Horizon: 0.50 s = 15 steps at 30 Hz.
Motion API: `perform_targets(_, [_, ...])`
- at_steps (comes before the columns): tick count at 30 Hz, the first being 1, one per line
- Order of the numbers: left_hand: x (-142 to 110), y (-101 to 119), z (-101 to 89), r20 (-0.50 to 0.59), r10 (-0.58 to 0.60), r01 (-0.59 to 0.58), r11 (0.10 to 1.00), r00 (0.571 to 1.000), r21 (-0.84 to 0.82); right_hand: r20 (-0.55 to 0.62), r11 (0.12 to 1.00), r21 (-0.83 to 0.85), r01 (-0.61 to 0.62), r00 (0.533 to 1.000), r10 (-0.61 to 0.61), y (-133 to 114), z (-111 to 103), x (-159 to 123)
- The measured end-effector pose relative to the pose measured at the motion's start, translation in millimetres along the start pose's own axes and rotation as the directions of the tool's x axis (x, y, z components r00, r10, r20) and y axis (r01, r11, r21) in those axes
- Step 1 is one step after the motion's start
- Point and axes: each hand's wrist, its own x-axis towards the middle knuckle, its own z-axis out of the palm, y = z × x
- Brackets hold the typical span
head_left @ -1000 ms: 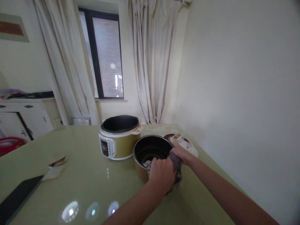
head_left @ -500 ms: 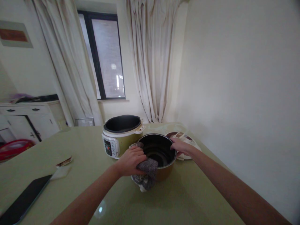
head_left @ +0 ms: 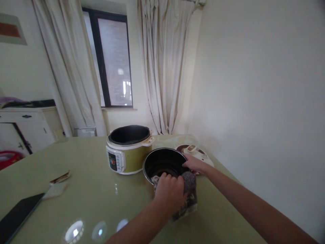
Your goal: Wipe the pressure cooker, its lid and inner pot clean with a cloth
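Observation:
A dark-lined inner pot (head_left: 162,156) stands in front of me on the green table (head_left: 96,189). My left hand (head_left: 170,190) is closed on a grey patterned cloth (head_left: 189,183), pressing it over the pot's near rim. Part of the cloth hangs down outside the pot. At the pot's right rim my right hand (head_left: 194,164) grips the edge. Just left of the pot is the green and white electric pressure cooker (head_left: 132,154), its top uncovered and its control panel facing left of me. A white and brown lid (head_left: 200,154) lies behind my right hand.
A dark tablet-like slab (head_left: 19,217) lies at the table's left, with a small flat packet (head_left: 60,177) beyond it. The wall (head_left: 266,101) rises along the right side. A white cabinet (head_left: 38,125) and a red basin (head_left: 8,159) are at the far left.
My left hand and the cloth have moved right along the pot's rim, from its left side to the near side. My right hand still holds the right rim. The view has shifted slightly.

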Motion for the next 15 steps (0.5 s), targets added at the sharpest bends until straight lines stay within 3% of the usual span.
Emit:
perform_targets(3, [-1.2, -17.7, -1.9, -0.021, 0.169, -0.169, 0.985, 0.985, 0.023, 0.027, 1.000, 0.005, 0.007, 1.000, -0.007, 1.8, -6.3, 0.9])
perform_targets(9, [-6.0, -96.5, -1.3, -0.022, 0.399, -0.398, 0.916, 0.916, 0.045, 0.088, 0.999, 0.009, -0.031, 0.996, 0.030, 0.1, -13.2, 2.4])
perform_targets(12, [-6.5, -128.8, -3.3, -0.042, 0.455, -0.453, 0.890, 0.889, 0.056, 0.110, 0.999, -0.021, -0.025, 0.994, 0.027, -3.9, -15.1, 5.6])
perform_targets(15, [-7.9, -142.1, -4.5, -0.085, 0.443, -0.440, 0.897, 0.893, 0.049, 0.096, 0.999, -0.036, -0.021, 0.995, 0.025, -4.1, -15.3, 11.3])
